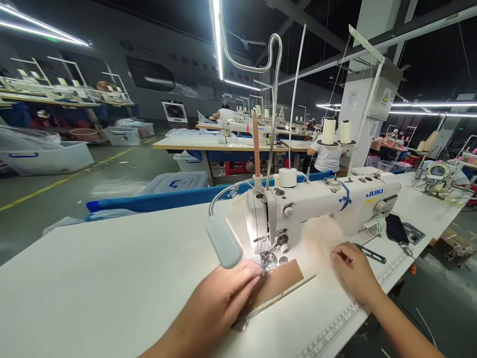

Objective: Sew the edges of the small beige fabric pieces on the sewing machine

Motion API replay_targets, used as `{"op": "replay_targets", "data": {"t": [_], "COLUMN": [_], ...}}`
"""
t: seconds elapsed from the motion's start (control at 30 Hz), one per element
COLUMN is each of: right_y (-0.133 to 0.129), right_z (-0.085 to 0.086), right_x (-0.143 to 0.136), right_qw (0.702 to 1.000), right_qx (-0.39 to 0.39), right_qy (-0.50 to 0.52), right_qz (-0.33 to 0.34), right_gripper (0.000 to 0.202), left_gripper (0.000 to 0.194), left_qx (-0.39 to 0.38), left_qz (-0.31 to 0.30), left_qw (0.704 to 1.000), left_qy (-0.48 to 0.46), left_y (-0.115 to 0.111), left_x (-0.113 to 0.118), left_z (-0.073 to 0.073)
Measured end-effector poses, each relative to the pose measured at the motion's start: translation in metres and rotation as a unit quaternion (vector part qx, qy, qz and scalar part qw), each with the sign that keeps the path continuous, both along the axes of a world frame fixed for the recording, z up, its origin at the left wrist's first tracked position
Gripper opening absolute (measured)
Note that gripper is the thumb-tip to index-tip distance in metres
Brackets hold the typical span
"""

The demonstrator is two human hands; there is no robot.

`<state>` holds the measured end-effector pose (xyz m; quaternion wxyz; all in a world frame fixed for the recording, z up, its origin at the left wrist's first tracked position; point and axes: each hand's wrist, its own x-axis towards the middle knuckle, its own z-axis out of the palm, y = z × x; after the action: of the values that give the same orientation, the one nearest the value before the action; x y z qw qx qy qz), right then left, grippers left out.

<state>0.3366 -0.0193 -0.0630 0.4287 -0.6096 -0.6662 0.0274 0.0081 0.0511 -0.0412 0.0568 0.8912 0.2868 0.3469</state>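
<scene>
My left hand is at the needle area of a white JUKI sewing machine, close by the presser foot. Its thumb and fingers are pressed together; whatever they pinch is hidden. Under and beside them lies the brown plate of the machine bed. To the right, my right hand has curled fingers closed at the edge of a fluffy cream plush piece, which is blurred and rests against the machine's arm. A grey-green lamp head hangs just above my left hand.
Right of the machine lie a black phone, a dark slotted tool and a coil of white cord. A ruler strip runs along the table's front edge. Thread cones stand behind. Other workers sit at machines farther back.
</scene>
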Motion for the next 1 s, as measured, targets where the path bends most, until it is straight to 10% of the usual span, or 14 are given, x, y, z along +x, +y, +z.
{"op": "replay_targets", "data": {"t": [0.13,0.33,0.57,0.77,1.0], "right_y": [-0.009,-0.032,-0.038,-0.038,-0.038], "right_z": [0.005,0.011,-0.001,-0.008,-0.012], "right_x": [-0.010,-0.056,-0.047,-0.068,-0.081], "right_qw": [1.000,0.980,0.982,0.965,0.955], "right_qx": [0.025,0.041,0.004,0.007,-0.064], "right_qy": [0.004,-0.044,-0.032,-0.107,-0.114], "right_qz": [0.013,0.190,0.186,0.240,0.265], "right_gripper": [0.022,0.017,0.016,0.017,0.011], "left_gripper": [0.032,0.029,0.018,0.013,0.007], "left_qx": [-0.211,-0.499,-0.451,-0.171,-0.283], "left_qz": [-0.078,-0.099,0.042,0.072,0.012], "left_qw": [0.973,0.851,0.891,0.982,0.955], "left_qy": [-0.046,-0.132,-0.026,0.041,0.089], "left_y": [-0.023,-0.045,-0.034,-0.036,-0.038], "left_x": [0.026,0.060,0.013,-0.009,0.001], "left_z": [0.010,0.007,0.011,0.016,0.007]}}
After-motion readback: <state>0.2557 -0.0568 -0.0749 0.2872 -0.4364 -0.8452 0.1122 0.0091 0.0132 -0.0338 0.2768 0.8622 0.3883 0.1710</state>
